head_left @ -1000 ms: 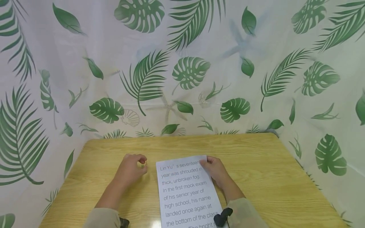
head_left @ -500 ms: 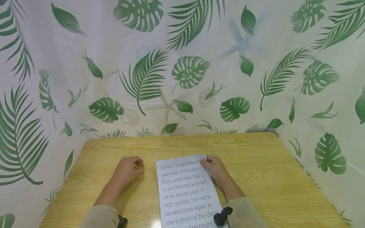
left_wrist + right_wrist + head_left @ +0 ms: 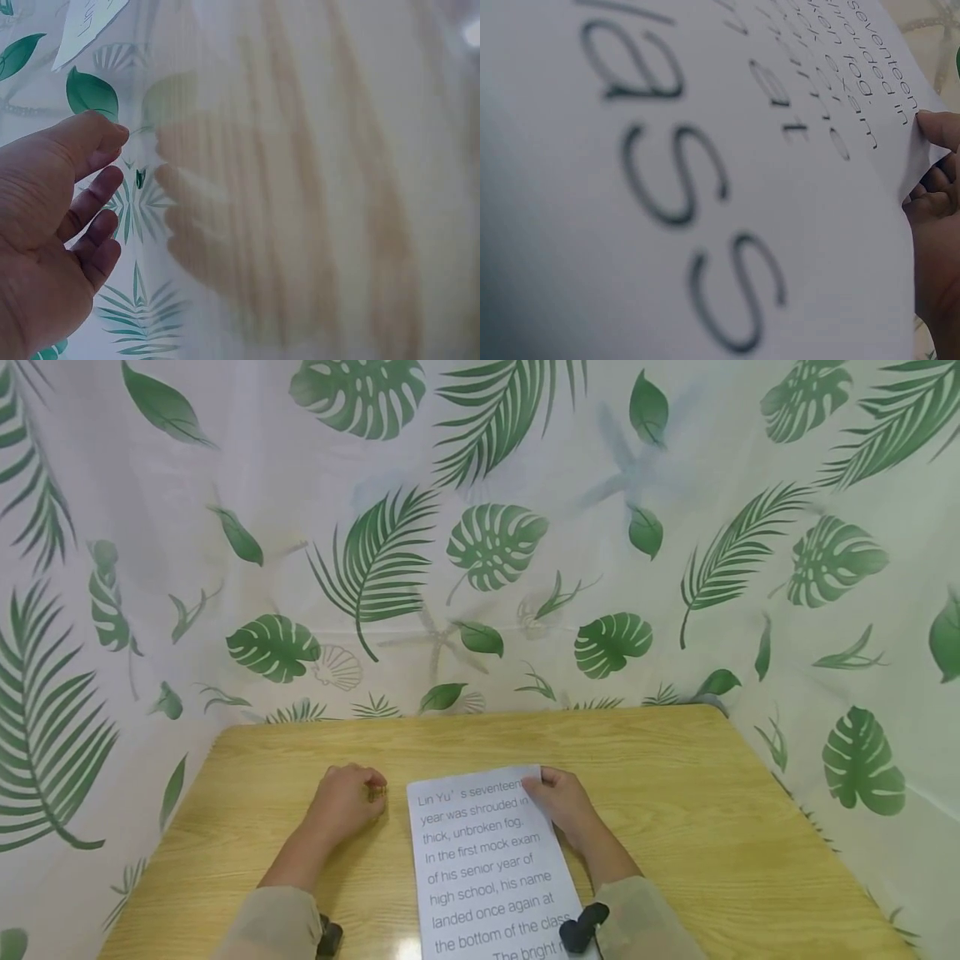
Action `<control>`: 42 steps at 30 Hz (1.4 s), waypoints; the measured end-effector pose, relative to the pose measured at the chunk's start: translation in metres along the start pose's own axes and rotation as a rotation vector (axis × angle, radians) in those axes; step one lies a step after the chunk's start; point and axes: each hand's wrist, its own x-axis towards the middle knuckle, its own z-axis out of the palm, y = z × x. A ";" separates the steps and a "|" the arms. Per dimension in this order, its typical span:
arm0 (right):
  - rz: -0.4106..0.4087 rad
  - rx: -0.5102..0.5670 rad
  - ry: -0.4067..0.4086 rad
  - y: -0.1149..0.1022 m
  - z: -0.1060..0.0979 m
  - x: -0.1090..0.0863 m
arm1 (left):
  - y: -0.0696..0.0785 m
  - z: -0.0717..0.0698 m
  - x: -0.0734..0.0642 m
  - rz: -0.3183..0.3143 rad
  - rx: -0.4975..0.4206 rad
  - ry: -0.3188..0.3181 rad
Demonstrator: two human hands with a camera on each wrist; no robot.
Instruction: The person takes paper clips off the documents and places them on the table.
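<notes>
On the left side of the table, my left hand (image 3: 347, 802) has its fingers bent, thumb and index tips around a very small green-and-yellow piece (image 3: 377, 793); I cannot tell what kind of thing it is. A tiny dark green bit (image 3: 140, 178) shows just past the fingertips in the left wrist view. My right hand (image 3: 566, 806) pinches the top right corner of a white sheet of paper (image 3: 487, 860), thumb on top, fingers underneath. Large printed English text covers the sheet, which slants slightly and runs out of the head view at the bottom. The right wrist view shows the paper (image 3: 570, 225) up close.
A glossy wood-grain table (image 3: 675, 827) lies under both hands. White curtain (image 3: 555, 485) printed with green leaves surrounds its back and sides. Black devices (image 3: 583, 927) are strapped at both sleeve cuffs.
My left hand shifted a little left, then back right, the small piece staying at its fingertips and showing differently. The right hand and the sheet stay in place; the head view drifts slightly.
</notes>
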 end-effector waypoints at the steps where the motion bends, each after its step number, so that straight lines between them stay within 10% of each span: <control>1: 0.000 0.002 0.000 0.000 0.000 0.000 | 0.000 0.001 0.000 0.006 0.010 0.000; 42: -0.050 -0.046 0.091 -0.001 0.011 0.003 | -0.011 -0.025 -0.020 -0.028 -0.070 -0.081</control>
